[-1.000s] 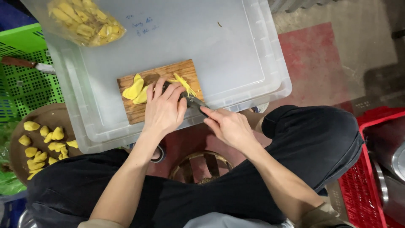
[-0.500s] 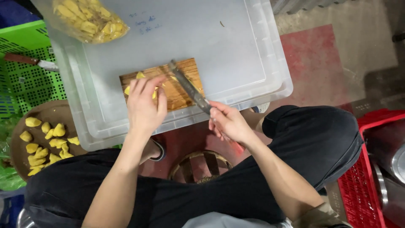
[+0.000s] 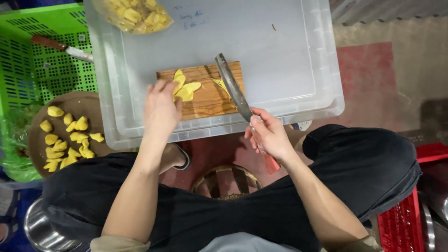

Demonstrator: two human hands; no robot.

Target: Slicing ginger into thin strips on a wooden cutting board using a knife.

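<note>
A small wooden cutting board [image 3: 210,100] lies on an upturned translucent plastic bin [image 3: 280,60]. Yellow fruit pieces [image 3: 185,88] sit on the board's left half, with thin yellow strips [image 3: 220,84] near the blade. My left hand [image 3: 161,109] rests on the board's left edge, fingertips touching the yellow pieces. My right hand [image 3: 269,135] grips the red handle of a long knife [image 3: 232,87], whose blade is lifted and angled across the board's right side.
A brown round tray [image 3: 88,105] holding several yellow chunks sits at left, on a green plastic crate [image 3: 42,70] where a second knife [image 3: 63,47] lies. A clear bag of yellow pieces [image 3: 133,14] rests on the bin's far corner. A red crate [image 3: 401,219] stands at right.
My left hand has slid leftward off the fruit pieces, uncovering them. The knife has lifted from flat on the board to angled upward, and my right hand has drawn back slightly.
</note>
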